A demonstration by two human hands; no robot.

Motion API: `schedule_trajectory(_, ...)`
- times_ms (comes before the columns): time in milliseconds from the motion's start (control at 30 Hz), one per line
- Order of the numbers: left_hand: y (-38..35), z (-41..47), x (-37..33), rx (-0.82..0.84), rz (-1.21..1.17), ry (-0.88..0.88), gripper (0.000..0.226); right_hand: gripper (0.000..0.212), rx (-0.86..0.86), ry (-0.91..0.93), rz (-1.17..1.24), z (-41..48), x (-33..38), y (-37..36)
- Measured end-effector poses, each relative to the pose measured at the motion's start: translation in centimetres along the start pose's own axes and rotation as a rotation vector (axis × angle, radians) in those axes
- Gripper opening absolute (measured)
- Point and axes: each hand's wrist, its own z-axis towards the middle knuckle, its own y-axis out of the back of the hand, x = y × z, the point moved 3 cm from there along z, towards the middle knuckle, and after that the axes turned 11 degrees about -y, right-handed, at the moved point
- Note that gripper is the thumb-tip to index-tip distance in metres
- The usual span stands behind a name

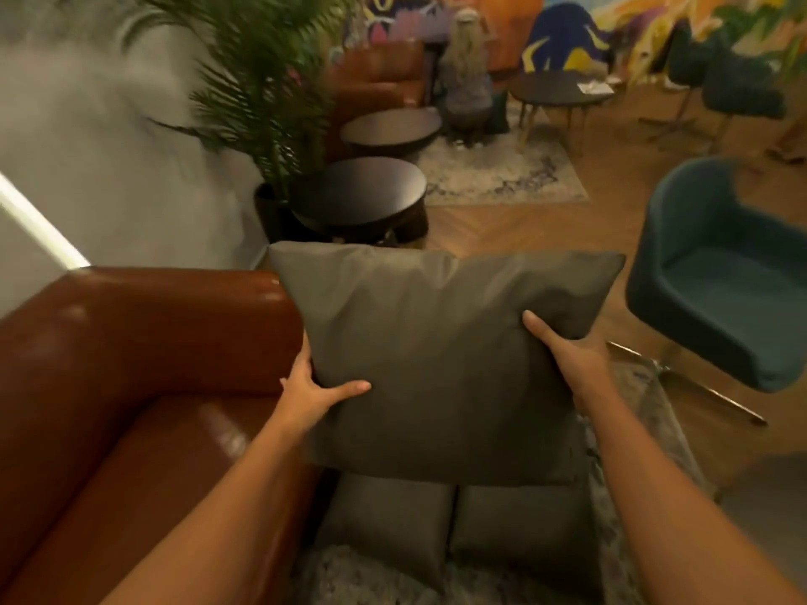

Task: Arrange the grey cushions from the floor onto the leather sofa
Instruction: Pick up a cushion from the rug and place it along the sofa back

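both hands (305,393) grip grey cushion (436,342) | beside leather sofa (131,364)

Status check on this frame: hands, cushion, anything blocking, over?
Left hand and right hand both grip one grey cushion, held up beside the leather sofa. Two floor cushions below. No obstacle seen between.

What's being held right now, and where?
A grey cushion, gripped at its side edges: left hand on the left, right hand on the right.
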Motion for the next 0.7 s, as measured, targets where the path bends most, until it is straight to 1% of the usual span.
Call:
schedule_trajectory(67,2.2,-2.1,-1.2,-0.115,-0.050,-0.008,0.099,0.062,0.085,0.007,-0.022,-0.9,0.7,-2.8)
schedule_trajectory(200,8.5,-7.1,-1.7,-0.375,-0.047,-0.013,0.106,0.057,0.352,-0.022,-0.097,-4.9,2.1,-9.2)
schedule_trajectory(233,10.3,-8.6,-1.7,-0.433,-0.040,-0.010,0.107,0.061,0.441,-0.040,-0.124,-6.0,2.3,-10.9)
schedule_trajectory(267,11.9,-10.0,-1.7,-0.484,-0.039,0.004,0.110,0.072,0.528,-0.062,-0.147,-7.0,2.3,-12.4)
schedule_trajectory(333,15.6,-13.4,-1.7,-0.609,-0.029,0.027,0.114,0.101,0.704,-0.098,-0.189,-9.7,2.0,-15.8)
schedule_trajectory(367,17.3,-15.1,-1.7,-0.658,-0.025,0.031,0.115,0.112,0.775,-0.108,-0.203,-11.0,1.9,-17.3)
schedule_trajectory(433,21.0,-19.0,-1.9,-0.768,-0.014,0.040,0.116,0.118,0.889,-0.095,-0.243,-14.3,1.4,-20.8)
schedule_trajectory(533,25.4,-24.1,-1.9,-0.879,0.006,0.083,0.124,0.122,0.904,-0.043,-0.292,-19.1,0.1,-24.9)
schedule_trajectory(567,27.1,-26.1,-1.8,-0.924,0.004,0.106,0.130,0.119,0.911,-0.033,-0.300,-21.1,-0.6,-26.4)
schedule_trajectory(600,28.4,-28.2,-1.7,-0.963,-0.005,0.141,0.133,0.109,0.932,-0.018,-0.295,-23.2,-1.3,-27.7)
schedule_trajectory(633,29.7,-30.0,-1.5,-0.996,-0.007,0.160,0.130,0.096,0.957,-0.010,-0.290,-25.2,-1.9,-28.8)
schedule_trajectory(667,31.1,-32.3,-1.3,-1.041,-0.002,0.178,0.121,0.082,0.992,-0.013,-0.294,-27.6,-2.8,-30.2)
schedule_trajectory(700,32.3,-34.3,-1.0,-1.077,0.007,0.192,0.109,0.074,1.015,-0.023,-0.299,-29.5,-3.8,-31.4)
